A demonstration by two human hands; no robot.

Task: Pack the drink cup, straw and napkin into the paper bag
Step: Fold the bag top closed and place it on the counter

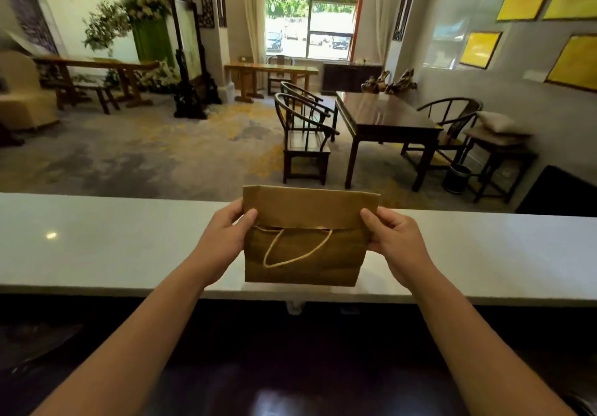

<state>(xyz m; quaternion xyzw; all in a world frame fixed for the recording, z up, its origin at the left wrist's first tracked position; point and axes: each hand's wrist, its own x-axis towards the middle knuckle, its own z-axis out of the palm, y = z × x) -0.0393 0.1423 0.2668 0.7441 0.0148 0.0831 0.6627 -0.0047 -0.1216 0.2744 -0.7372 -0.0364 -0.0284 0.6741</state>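
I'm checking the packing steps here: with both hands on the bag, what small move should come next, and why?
Probably pull the paper bag open at its mouth. The left hand and right hand pinch its two sides above the white counter, but it looks flat, its cord handle lying against the front, so nothing could go in yet.

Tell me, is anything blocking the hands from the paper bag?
No. The left hand and right hand already pinch the paper bag by its side edges above the white counter. The bag looks flat and folded, so its mouth seems closed. No cup, straw or napkin is in view.
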